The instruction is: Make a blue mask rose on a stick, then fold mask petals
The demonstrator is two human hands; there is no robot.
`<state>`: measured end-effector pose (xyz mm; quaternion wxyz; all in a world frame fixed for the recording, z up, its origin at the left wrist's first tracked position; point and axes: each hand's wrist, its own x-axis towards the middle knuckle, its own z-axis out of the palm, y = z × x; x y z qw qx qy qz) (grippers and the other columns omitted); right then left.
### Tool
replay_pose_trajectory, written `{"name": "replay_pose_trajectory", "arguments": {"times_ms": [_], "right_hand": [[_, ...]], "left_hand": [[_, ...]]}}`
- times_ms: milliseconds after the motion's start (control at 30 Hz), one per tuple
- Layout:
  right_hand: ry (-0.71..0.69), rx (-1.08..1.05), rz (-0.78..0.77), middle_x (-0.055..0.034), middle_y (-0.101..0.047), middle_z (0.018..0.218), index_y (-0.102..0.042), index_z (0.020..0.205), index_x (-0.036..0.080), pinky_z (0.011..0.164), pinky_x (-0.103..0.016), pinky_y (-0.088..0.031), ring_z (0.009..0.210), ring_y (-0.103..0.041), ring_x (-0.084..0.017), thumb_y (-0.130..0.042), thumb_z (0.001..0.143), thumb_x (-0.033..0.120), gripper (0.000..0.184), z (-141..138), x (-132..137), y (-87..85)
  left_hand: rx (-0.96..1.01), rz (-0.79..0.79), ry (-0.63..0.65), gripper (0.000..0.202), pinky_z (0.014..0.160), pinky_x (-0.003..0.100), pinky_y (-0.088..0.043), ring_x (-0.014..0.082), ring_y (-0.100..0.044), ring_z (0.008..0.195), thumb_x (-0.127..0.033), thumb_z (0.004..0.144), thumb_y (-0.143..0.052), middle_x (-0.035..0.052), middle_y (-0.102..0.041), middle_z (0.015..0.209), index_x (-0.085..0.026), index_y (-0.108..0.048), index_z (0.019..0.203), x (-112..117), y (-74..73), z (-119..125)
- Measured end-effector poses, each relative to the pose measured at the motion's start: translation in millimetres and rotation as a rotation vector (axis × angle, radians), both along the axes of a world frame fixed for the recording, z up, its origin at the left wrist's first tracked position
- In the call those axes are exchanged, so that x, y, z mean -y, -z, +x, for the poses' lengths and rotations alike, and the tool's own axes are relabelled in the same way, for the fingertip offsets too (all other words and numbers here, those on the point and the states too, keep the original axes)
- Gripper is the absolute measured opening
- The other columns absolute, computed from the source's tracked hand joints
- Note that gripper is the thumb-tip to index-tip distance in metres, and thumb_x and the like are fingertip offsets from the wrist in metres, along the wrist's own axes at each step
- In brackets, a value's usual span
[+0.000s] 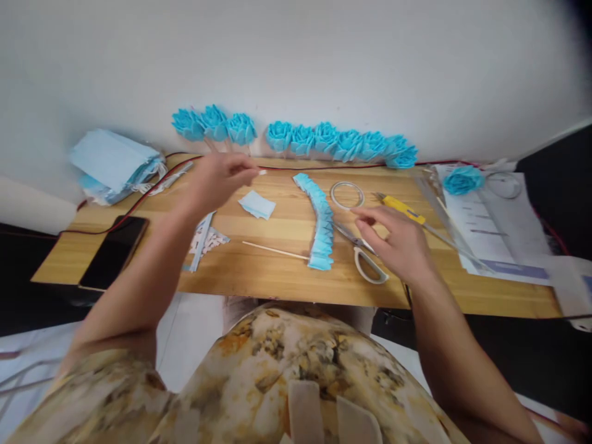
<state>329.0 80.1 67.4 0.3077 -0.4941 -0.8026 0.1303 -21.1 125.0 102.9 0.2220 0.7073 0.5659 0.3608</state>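
My left hand is closed in a pinch over the back of the table, with a small white piece at its fingertips. My right hand has thumb and forefinger together; what they hold, if anything, is too small to make out. Beneath that hand lie scissors with a pale handle, partly covered by it. A tape roll rests just beyond its fingertips. Between the hands a pleated blue strip curves over the wood, its near end touching a thin wooden stick. Folded light-blue pieces lie below my left hand.
Blue fabric flowers line the wall; another flower lies on papers at right. A yellow tool is beyond my right hand. Left are stacked blue sheets, a phone, small white scraps and a red-black cable.
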Motion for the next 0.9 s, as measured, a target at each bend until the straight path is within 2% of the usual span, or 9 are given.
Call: {"name": "replay_pose_trajectory", "arguments": {"times_ms": [67,133,233,367,467,600,700,800,900], "right_hand": [[-0.003,0.123,0.013,-0.0086,-0.077,0.097,-0.075,0.112,0.029,0.082,-0.046,-0.055,0.091,-0.072,-0.030,-0.056,0.095,0.036,0.026,21.4,15.7,10.8],[0.020,0.211,0.018,-0.0108,-0.076,0.103,-0.074,0.114,0.028,0.083,-0.050,-0.056,0.096,-0.071,-0.033,-0.054,0.096,0.037,0.028,38.3,28.2,25.3],[0.002,0.301,0.007,-0.0135,-0.075,0.110,-0.071,0.120,0.026,0.085,-0.053,-0.056,0.101,-0.069,-0.036,-0.051,0.097,0.040,0.033,48.8,38.8,45.3],[0.018,0.369,0.013,-0.0151,-0.073,0.112,-0.069,0.124,0.021,0.087,-0.052,-0.056,0.102,-0.067,-0.036,-0.050,0.098,0.039,0.037,44.3,40.2,56.9],[0.085,0.396,0.025,-0.0161,-0.072,0.111,-0.067,0.126,0.020,0.086,-0.051,-0.055,0.101,-0.066,-0.037,-0.053,0.096,0.038,0.039,40.0,38.5,57.1],[0.119,0.437,0.008,-0.0171,-0.071,0.109,-0.066,0.128,0.019,0.087,-0.050,-0.054,0.100,-0.065,-0.036,-0.056,0.094,0.034,0.039,38.8,39.5,55.8],[0.142,0.472,-0.030,-0.0168,-0.071,0.110,-0.065,0.129,0.018,0.086,-0.047,-0.053,0.099,-0.065,-0.035,-0.057,0.093,0.030,0.039,37.2,42.0,55.2],[0.205,0.506,-0.043,-0.0150,-0.072,0.105,-0.066,0.126,0.018,0.083,-0.043,-0.053,0.097,-0.066,-0.034,-0.060,0.091,0.029,0.037,34.4,45.2,54.0],[0.245,0.450,-0.041,-0.0132,-0.073,0.103,-0.066,0.124,0.019,0.083,-0.041,-0.053,0.097,-0.067,-0.032,-0.062,0.090,0.027,0.035,32.9,51.4,52.2]], "left_hand": [[-0.141,-0.047,-0.118,0.028,0.062,0.030,-0.041,0.0175,-0.056,0.062,-0.048,0.083,-0.066,0.0007,-0.067,0.065,-0.023,-0.071,0.070,21.8,-0.2,-47.3],[-0.234,-0.134,-0.172,0.026,0.064,0.032,-0.041,0.0199,-0.059,0.065,-0.048,0.083,-0.061,0.0003,-0.069,0.068,-0.027,-0.072,0.073,44.7,9.3,-81.9],[-0.283,-0.245,-0.182,0.031,0.066,0.033,-0.041,0.0224,-0.062,0.070,-0.051,0.081,-0.056,0.0022,-0.072,0.073,-0.026,-0.070,0.069,69.8,35.2,-104.9],[-0.276,-0.265,-0.270,0.031,0.064,0.032,-0.040,0.0216,-0.059,0.069,-0.052,0.077,-0.059,0.0048,-0.069,0.075,-0.024,-0.067,0.067,79.0,67.4,-104.4],[-0.261,-0.230,-0.296,0.022,0.068,0.034,-0.043,0.0229,-0.060,0.073,-0.046,0.072,-0.064,0.0052,-0.068,0.079,-0.025,-0.070,0.073,77.3,78.5,-102.3],[-0.326,-0.148,-0.230,0.018,0.091,0.045,-0.049,0.0310,-0.064,0.100,-0.041,0.074,-0.066,0.0017,-0.071,0.097,-0.030,-0.070,0.089,77.7,73.3,-100.7],[-0.393,-0.002,-0.233,0.028,0.111,0.054,-0.042,0.0353,-0.057,0.128,-0.042,0.083,-0.064,-0.0008,-0.068,0.126,-0.037,-0.068,0.109,80.9,63.3,-98.0],[-0.439,0.102,-0.303,0.049,0.118,0.054,-0.037,0.0351,-0.050,0.140,-0.039,0.083,-0.064,-0.0053,-0.056,0.149,-0.047,-0.060,0.131,84.0,59.9,-97.3],[-0.449,0.249,-0.315,0.070,0.118,0.057,-0.036,0.0373,-0.050,0.140,-0.033,0.077,-0.066,-0.0064,-0.049,0.157,-0.054,-0.051,0.143,83.8,65.6,-96.3]]}}
